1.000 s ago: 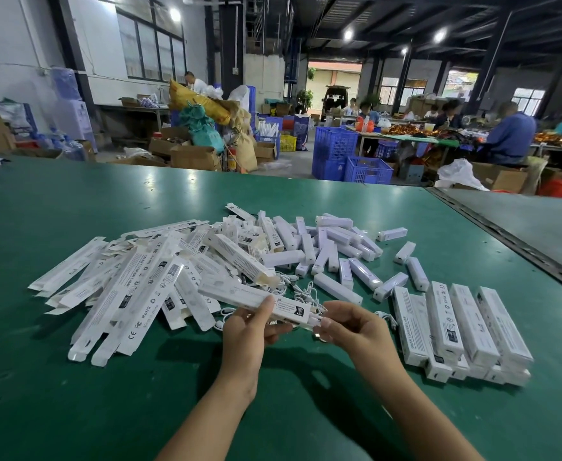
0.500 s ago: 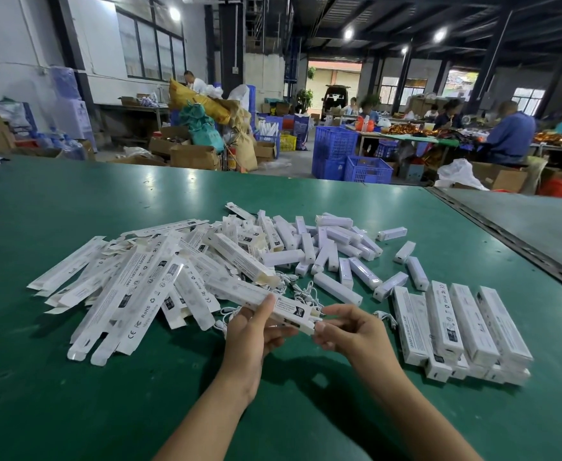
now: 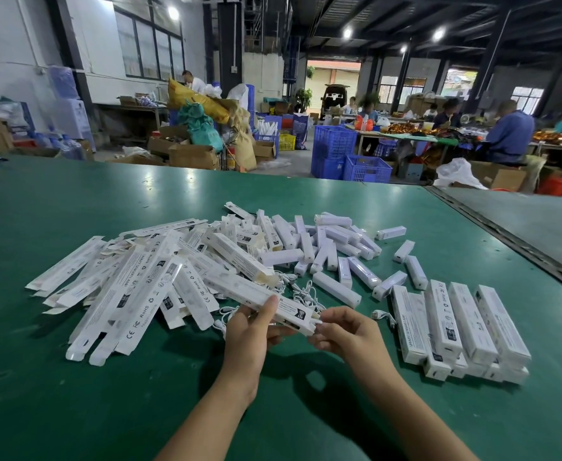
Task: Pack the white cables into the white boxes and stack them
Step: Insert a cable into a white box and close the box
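White box [image 3: 292,312]: held over the surface [image 3: 73,410], near end turned rightward, seemingly for closing.
Left grip [image 3: 249,331]: wrapped round the box, steadying it.
Right grip [image 3: 349,334]: fingertips pinch the end flap.
White cables [image 3: 301,291]: loose just behind.

Bare left hand [image 3: 249,331], right hand [image 3: 351,335]

long white box [image 3: 283,306], printed label, held in the air, tilted, near end open, tangle of thin white cables [image 3: 301,291] lying just behind it, flat unfolded boxes [image 3: 123,294] heaped to the left, closed boxes [image 3: 465,324] side by side at right, stacked in two layers
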`<act>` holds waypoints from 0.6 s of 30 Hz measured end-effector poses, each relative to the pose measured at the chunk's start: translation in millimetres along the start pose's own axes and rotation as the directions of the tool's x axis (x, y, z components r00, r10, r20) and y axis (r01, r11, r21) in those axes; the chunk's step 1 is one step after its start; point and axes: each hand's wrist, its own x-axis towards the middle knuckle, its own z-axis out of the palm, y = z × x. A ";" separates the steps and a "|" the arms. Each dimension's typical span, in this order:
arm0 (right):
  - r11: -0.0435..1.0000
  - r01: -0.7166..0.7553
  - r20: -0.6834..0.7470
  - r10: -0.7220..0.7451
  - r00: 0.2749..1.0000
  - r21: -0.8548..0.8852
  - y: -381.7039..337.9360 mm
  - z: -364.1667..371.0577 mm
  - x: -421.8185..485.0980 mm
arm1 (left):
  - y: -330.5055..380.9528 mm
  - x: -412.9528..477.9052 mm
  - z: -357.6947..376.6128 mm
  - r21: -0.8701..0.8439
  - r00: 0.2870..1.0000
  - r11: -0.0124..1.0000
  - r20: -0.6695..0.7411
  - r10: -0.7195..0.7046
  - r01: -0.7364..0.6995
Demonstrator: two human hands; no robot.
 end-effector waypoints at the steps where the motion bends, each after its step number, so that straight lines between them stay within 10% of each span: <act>1: 0.999 -0.003 0.012 0.003 1.000 0.036 -0.4 0.4 -0.5 | 0.4 0.5 -0.5 -0.004 1.000 1.000 -0.008 -0.001 0.001; 18: 0.994 0.070 0.001 -0.071 0.998 -0.088 -0.7 0.2 1.1 | -1.8 3.0 -1.2 -0.007 1.000 1.000 0.009 -0.014 0.015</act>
